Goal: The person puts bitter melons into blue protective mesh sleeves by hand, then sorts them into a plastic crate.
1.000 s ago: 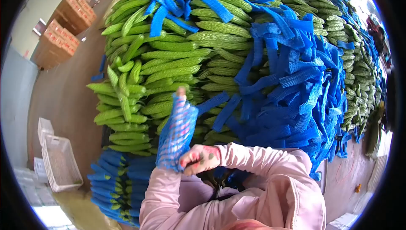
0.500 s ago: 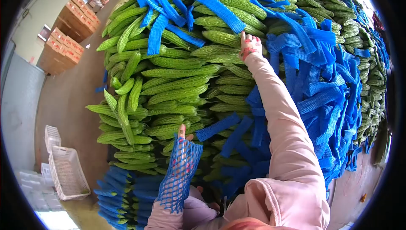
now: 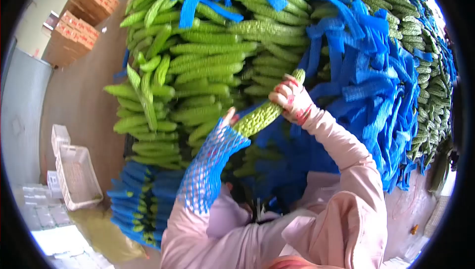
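Note:
My right hand (image 3: 293, 100) is wrapped around a bumpy green bitter melon (image 3: 258, 119) near its upper end. The melon slants down to the left, and its lower end meets the mouth of a blue mesh sleeve (image 3: 203, 167). That sleeve is stretched over my left hand (image 3: 228, 116) and forearm. Stretched-out fingertips of my left hand stick out past the net beside the melon; the rest of this hand is partly covered by the mesh. Below and behind both hands lies a large heap of bitter melons (image 3: 210, 66).
Loose blue net sleeves (image 3: 371, 91) cover the heap's right side, with more strips across its top. Netted melons (image 3: 131, 197) are stacked at the lower left. A white plastic crate (image 3: 79, 177) sits on the floor, and cardboard boxes (image 3: 74, 36) stand at the far left.
My right hand has come back from the far part of the heap, now gripping a bitter melon, and brought it to the net on my left hand. My left hand has risen slightly.

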The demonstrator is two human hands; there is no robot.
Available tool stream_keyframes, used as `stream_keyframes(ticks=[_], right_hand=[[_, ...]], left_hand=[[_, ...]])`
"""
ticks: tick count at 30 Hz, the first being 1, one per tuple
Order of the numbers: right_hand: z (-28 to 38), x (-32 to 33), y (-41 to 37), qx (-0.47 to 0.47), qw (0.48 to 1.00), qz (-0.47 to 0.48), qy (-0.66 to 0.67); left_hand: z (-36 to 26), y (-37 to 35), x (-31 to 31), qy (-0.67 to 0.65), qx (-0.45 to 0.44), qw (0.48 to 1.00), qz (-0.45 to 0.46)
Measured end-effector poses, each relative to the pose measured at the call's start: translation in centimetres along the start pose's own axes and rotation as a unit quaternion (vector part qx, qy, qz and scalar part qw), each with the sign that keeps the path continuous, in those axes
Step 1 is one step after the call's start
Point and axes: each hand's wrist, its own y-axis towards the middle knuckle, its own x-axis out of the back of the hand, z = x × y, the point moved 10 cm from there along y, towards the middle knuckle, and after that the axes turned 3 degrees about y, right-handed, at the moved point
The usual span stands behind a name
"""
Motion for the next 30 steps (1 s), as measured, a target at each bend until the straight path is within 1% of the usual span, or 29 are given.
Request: stream_keyframes(ticks=[1, 2, 3, 4, 5, 6, 7, 8, 9, 10, 11, 12, 13, 14, 15, 17, 18, 19, 20, 21, 23, 24, 25, 26, 27, 28, 29, 30], right_hand=[[0.9, 0.6, 0.0, 0.009, 1.000, 0.004, 0.002], [1.7, 1.7, -0.1, 0.017, 1.000, -0.014, -0.008], [1.8, 2.0, -0.6, 0.004, 1.000, -0.011, -0.001], [2.3, 3.3, -0.4, -0.024, 0.999, -0.027, -0.024], [3.0, 4.7, -0.2, -0.051, 0.997, -0.041, -0.049], [3.2, 5.7, -0.6, -0.127, 0.988, -0.060, -0.070], [3.3, 6.3, -1.4, -0.196, 0.976, -0.086, -0.045], [4.0, 6.2, -2.7, -0.231, 0.959, -0.154, 0.054], [4.5, 5.1, -4.3, -0.260, 0.928, -0.220, 0.149], [4.3, 0.8, -6.2, -0.289, 0.792, -0.290, 0.453], [6.7, -2.0, -6.8, -0.329, 0.642, -0.293, 0.628], [9.4, -2.2, -6.8, -0.370, 0.603, -0.301, 0.640], [11.8, -2.2, -6.2, -0.358, 0.559, -0.286, 0.691], [13.1, -4.2, -8.5, -0.448, 0.515, -0.312, 0.661], [14.7, -5.1, -8.9, -0.449, 0.495, -0.295, 0.683], [16.2, -6.5, -9.4, -0.455, 0.512, -0.242, 0.687], [16.3, -6.7, -9.8, -0.455, 0.513, -0.238, 0.688], [16.2, -7.0, -10.2, -0.465, 0.532, -0.207, 0.677], [16.3, -7.0, -10.2, -0.473, 0.550, -0.176, 0.665], [16.1, -5.9, -9.6, -0.436, 0.543, -0.226, 0.681], [15.8, -4.7, -8.2, -0.403, 0.541, -0.246, 0.696], [15.4, -4.6, -7.8, -0.403, 0.541, -0.245, 0.696], [15.3, -5.0, -7.2, -0.405, 0.543, -0.216, 0.703], [15.1, -5.4, -6.5, -0.407, 0.545, -0.186, 0.709], [13.3, -5.1, -6.8, -0.428, 0.653, -0.180, 0.599], [11.9, -5.8, -7.1, -0.439, 0.645, -0.182, 0.598], [10.9, -6.1, -7.1, -0.450, 0.636, -0.183, 0.599], [9.3, -6.6, -7.4, -0.441, 0.658, -0.195, 0.579]], left_hand=[[2.6, -0.3, -0.3, 0.135, -0.060, 0.989, 0.014], [0.2, -1.4, -1.5, 0.267, -0.031, 0.961, 0.065], [-2.2, -2.6, -2.7, 0.394, -0.010, 0.912, 0.115], [-1.6, -3.2, -3.0, 0.395, -0.016, 0.911, 0.115], [-1.2, -3.5, -4.3, 0.343, -0.018, 0.933, 0.103], [-2.8, 1.8, -6.7, 0.288, -0.016, 0.953, 0.090], [-1.6, 0.3, -6.8, 0.234, -0.007, 0.969, 0.077], [0.3, -3.1, -6.3, 0.180, 0.002, 0.982, 0.060], [0.4, -1.9, -6.4, 0.126, 0.005, 0.991, 0.042], [1.0, -2.3, -7.2, 0.070, 0.004, 0.997, 0.023], [1.7, -2.3, -7.0, 0.014, 0.003, 1.000, 0.005], [2.7, -2.7, -6.7, -0.042, 0.007, 0.999, -0.014], [4.0, -3.2, -6.4, -0.098, 0.013, 0.995, -0.033], [5.5, -3.7, -5.9, -0.154, 0.020, 0.987, -0.052], [7.0, -4.2, -5.6, -0.208, 0.027, 0.975, -0.070], [9.9, -5.1, -5.2, -0.316, 0.038, 0.942, -0.104], [11.3, -5.3, -5.0, -0.369, 0.042, 0.921, -0.120], [12.6, -5.3, -4.9, -0.421, 0.044, 0.896, -0.134], [14.5, -4.5, -5.1, -0.571, 0.009, 0.817, -0.080], [17.0, -3.7, -5.3, -0.573, 0.007, 0.816, -0.081], [14.2, -4.4, -4.8, -0.531, -0.020, 0.843, -0.085], [13.0, -4.9, -4.6, -0.508, -0.031, 0.856, -0.087], [14.2, -10.4, -3.7, -0.486, -0.040, 0.868, -0.090], [13.4, -11.5, -4.5, -0.463, -0.049, 0.880, -0.092], [11.9, -12.0, -5.6, -0.440, -0.059, 0.891, -0.093], [10.3, -11.4, -6.5, -0.418, -0.068, 0.901, -0.095], [9.6, -13.2, -5.9, -0.394, -0.077, 0.911, -0.097], [8.4, -13.9, -6.4, -0.370, -0.088, 0.919, -0.100]])
